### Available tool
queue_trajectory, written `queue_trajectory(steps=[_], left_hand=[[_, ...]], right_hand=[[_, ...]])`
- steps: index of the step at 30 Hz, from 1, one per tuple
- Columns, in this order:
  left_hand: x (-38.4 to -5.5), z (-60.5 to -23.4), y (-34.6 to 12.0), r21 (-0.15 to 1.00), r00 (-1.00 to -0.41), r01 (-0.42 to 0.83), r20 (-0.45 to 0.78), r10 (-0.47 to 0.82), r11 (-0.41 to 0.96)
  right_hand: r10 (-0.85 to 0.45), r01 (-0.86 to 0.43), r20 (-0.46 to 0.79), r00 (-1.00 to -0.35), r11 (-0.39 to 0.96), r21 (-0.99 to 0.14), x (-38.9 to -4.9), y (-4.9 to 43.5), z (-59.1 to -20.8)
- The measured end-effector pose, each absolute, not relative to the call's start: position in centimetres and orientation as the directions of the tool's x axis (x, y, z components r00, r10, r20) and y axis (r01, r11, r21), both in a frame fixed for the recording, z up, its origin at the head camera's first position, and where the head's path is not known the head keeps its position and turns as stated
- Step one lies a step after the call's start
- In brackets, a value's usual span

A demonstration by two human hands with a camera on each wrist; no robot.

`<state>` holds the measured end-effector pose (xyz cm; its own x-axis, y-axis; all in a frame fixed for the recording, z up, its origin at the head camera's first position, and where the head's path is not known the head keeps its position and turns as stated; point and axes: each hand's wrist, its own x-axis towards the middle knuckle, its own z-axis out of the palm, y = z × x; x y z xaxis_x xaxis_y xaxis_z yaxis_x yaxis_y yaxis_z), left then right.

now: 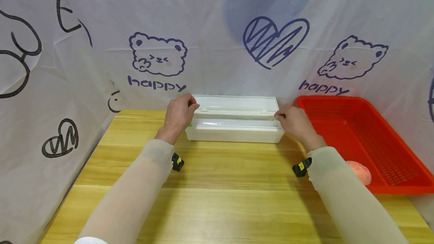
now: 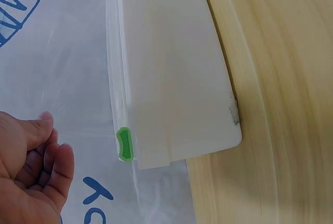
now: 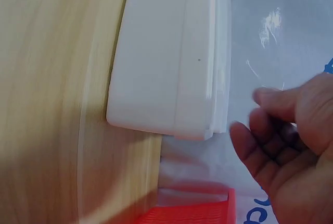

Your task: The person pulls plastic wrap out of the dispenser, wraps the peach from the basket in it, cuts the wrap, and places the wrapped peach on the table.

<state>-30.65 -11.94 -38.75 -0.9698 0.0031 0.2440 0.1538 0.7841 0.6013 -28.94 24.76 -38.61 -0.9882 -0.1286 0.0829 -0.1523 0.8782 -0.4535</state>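
Note:
A long white cling film dispenser point(image 1: 235, 134) stands at the far side of the table, its lid point(image 1: 237, 103) tipped back. Clear cling film point(image 3: 270, 28) stretches above the box between both hands, showing glints and creases in the right wrist view. My left hand point(image 1: 179, 116) pinches the film by the box's left end, thumb against curled fingers. At the right end, my right hand point(image 1: 297, 124) pinches the film's other side, with creases running to the thumb. A green slider point(image 2: 125, 144) sits at the left end of the box's edge.
A red plastic basket point(image 1: 339, 138) stands on the right, close beside my right forearm. Inside it lies a pinkish-orange rounded thing point(image 1: 360, 172), partly behind the sleeve. A printed white curtain point(image 1: 210, 29) hangs right behind the wooden table point(image 1: 230, 206).

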Motion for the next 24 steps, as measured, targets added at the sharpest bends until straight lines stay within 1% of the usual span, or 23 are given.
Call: queue_trajectory(steps=[4,9,15,17,24], left_hand=[[-30.5,-38.6,-12.0,0.597,-0.966,0.161,0.259,0.001,0.786],[-30.7,-38.0,-11.8,0.586,-0.961,0.186,0.275,0.022,0.789],[-30.6,-37.0,-11.7,0.465,-0.926,0.255,0.369,0.076,0.848],[-30.5,-36.6,-11.7,0.439,-0.912,0.267,0.403,0.077,0.858],[-29.6,-35.1,-11.3,0.473,-0.873,0.291,0.487,0.028,0.832]], right_hand=[[-0.078,-0.132,0.136,-0.988,0.882,-0.452,-29.1,24.5,-38.3],[0.018,-0.073,0.199,-0.980,0.896,-0.437,-29.3,24.2,-37.3],[0.076,-0.047,0.264,-0.962,0.902,-0.430,-29.3,23.7,-36.2],[0.103,-0.033,0.275,-0.956,0.893,-0.449,-29.2,23.4,-35.8],[0.150,-0.054,0.355,-0.923,0.861,-0.506,-28.8,23.0,-34.3]])
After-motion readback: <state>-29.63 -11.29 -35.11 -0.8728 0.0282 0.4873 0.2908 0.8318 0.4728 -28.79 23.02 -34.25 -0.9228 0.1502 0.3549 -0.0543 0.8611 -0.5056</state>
